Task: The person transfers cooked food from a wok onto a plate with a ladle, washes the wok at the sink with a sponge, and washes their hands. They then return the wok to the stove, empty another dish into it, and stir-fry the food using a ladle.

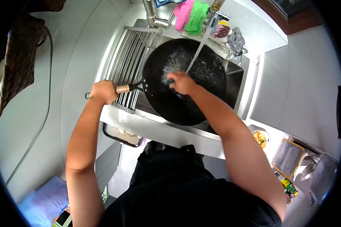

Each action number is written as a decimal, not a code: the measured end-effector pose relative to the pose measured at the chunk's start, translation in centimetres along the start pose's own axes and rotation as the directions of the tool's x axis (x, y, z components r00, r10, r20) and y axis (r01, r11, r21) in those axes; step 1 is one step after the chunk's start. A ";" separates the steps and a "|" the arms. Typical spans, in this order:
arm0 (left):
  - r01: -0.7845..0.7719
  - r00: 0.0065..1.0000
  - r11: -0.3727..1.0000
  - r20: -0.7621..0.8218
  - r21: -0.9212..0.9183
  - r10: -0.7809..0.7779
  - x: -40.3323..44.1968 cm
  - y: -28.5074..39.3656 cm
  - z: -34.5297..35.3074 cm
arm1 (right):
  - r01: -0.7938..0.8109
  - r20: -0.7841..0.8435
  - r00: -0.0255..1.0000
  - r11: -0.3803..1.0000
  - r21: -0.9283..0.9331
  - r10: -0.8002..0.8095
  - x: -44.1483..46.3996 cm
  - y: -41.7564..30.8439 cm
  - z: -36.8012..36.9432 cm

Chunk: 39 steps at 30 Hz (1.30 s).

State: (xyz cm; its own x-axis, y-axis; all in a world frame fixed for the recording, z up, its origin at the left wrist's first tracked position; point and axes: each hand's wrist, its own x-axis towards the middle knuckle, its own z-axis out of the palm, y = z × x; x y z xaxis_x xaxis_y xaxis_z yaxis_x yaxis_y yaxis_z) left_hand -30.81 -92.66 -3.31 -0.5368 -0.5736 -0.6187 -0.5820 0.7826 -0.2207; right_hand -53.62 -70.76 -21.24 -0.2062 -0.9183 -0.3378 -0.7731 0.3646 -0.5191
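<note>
nearest is the person's black top (178, 196), with both bare arms reaching forward past the front edge of the white worktop (165, 130). below that edge on the left is a dark-rimmed tray (121, 135); on the right are a bowl of food (260, 140) and, beside it, a clear container with an orange rim (288, 158). the left hand (103, 92) is closed firmly round the wooden handle (122, 89) of a large black wok (178, 109), with the handle's metal ring showing beyond the fist. the wok lies over the steel sink (235, 81), its open side up, just to the right of a slatted metal rack (134, 49). the right hand (181, 84) is inside the wok, fingers curled round what looks like a small green pad (170, 81), though splashing and blur hide its shape. a stream of water (199, 49) falls from the tap (218, 17) into the wok, beside that hand, and spreads over the black surface. farther back, a pink cloth (182, 15) and a green cloth (197, 19) hang side by side, left of the tap.
</note>
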 end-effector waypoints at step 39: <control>0.062 0.993 0.997 0.106 -0.043 -0.057 0.3 -1.5 1.6 | 0.012 -0.049 0.999 1.000 -0.002 -0.012 4.2 -5.4 -0.7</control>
State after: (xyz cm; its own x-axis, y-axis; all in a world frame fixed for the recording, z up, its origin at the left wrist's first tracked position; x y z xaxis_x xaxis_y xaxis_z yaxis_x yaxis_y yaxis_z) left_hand -29.08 -93.63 -4.36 -0.4348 -0.5886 -0.6815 -0.6401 0.7343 -0.2258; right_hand -50.72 -76.69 -19.27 -0.2260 -0.9292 -0.2923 -0.7768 0.3530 -0.5215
